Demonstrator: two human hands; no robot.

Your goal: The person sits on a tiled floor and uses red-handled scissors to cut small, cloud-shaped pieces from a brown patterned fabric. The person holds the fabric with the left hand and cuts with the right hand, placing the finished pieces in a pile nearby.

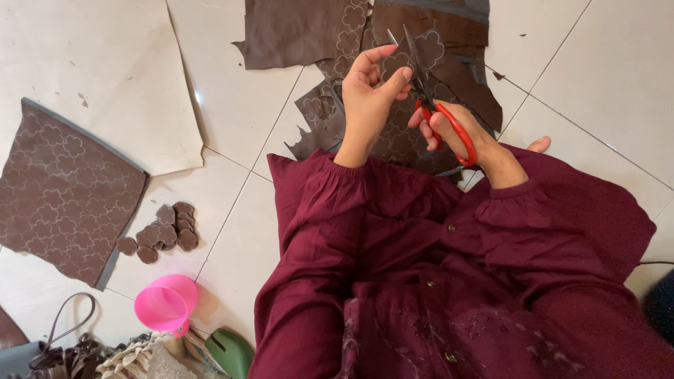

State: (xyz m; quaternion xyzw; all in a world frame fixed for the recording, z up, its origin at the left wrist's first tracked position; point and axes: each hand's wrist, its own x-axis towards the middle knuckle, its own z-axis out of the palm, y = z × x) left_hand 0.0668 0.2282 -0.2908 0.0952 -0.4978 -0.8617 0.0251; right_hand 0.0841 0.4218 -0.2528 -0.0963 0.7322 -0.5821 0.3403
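My left hand point(371, 91) pinches a small brown flower-shaped leather piece point(394, 63) between thumb and fingers. My right hand point(456, 133) grips red-handled scissors point(428, 91), whose blades point up along the piece's right edge. Both hands hover over brown leather scraps point(407, 140) marked with drawn flower outlines, lying on the white tiled floor. Maroon sleeves cover both arms.
A large brown leather sheet point(63, 193) with flower outlines lies at the left. A pile of cut flower pieces point(165, 231) sits beside it. A pink cup point(168, 303) lies below, near a green object point(232, 351) and bag straps point(63, 351). More leather point(302, 31) lies at top.
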